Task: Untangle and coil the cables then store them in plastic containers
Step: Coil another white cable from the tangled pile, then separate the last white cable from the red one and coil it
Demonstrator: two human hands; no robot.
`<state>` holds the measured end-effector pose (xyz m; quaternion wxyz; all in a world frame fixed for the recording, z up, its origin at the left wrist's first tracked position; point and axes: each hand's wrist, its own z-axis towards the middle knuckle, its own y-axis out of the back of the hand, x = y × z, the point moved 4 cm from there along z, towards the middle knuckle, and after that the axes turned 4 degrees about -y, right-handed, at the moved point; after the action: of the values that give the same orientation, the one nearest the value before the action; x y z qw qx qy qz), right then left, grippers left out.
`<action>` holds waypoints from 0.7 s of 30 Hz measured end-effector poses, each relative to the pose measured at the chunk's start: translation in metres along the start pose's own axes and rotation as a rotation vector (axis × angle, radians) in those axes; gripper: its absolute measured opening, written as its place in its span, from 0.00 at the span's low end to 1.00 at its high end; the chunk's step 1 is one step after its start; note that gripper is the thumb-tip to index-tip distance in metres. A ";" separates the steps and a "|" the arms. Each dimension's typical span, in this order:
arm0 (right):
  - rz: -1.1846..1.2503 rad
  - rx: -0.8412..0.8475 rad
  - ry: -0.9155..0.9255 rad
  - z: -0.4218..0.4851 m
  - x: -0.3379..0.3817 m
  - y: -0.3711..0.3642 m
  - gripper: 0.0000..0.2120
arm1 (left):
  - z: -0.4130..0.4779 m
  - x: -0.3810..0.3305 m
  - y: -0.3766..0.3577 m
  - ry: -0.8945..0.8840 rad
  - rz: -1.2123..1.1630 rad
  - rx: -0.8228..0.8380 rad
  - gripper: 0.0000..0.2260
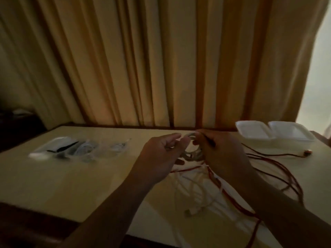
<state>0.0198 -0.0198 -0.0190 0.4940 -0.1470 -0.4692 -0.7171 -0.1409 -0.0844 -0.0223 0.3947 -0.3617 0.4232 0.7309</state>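
Both hands are raised over the middle of the cream table. My right hand grips a small coil of pale cable, fingers curled round its right side. My left hand pinches the coil's left side between thumb and fingers. Under the hands lies a loose tangle of white cables mixed with red cables that run off to the right. Two white plastic containers with lids stand at the back right.
At the left, an open clear container holds a black cable, with coiled white cables beside it. A red cable's plug lies near the right edge. Curtains hang behind the table. The frame is dim and blurred.
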 end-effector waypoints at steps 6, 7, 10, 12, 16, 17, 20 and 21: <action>0.237 0.302 -0.046 0.009 0.049 -0.078 0.11 | -0.035 0.031 0.084 0.041 -0.065 -0.278 0.07; 0.244 0.332 -0.036 0.012 0.058 -0.090 0.10 | -0.038 0.034 0.097 0.049 -0.059 -0.316 0.07; 0.203 0.401 0.014 0.024 0.085 -0.121 0.13 | -0.034 0.046 0.144 0.072 0.029 -0.428 0.06; 0.045 0.431 0.068 0.028 0.091 -0.130 0.16 | -0.019 0.053 0.169 0.075 0.153 -0.474 0.05; -0.266 0.552 0.231 0.034 0.091 -0.175 0.21 | 0.027 0.076 0.212 0.112 0.551 -0.408 0.07; -0.318 0.579 0.241 0.035 0.088 -0.184 0.23 | 0.038 0.082 0.214 0.114 0.666 -0.341 0.07; -0.394 0.609 0.255 0.035 0.083 -0.196 0.24 | 0.064 0.098 0.209 0.106 0.883 -0.176 0.05; -0.394 0.609 0.250 0.036 0.081 -0.197 0.24 | 0.071 0.103 0.207 0.101 0.935 -0.118 0.05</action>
<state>-0.1943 -0.0224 -0.0496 0.4211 0.1880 -0.6163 -0.6383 -0.3812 -0.0610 -0.0154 -0.0191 -0.1892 0.5171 0.8346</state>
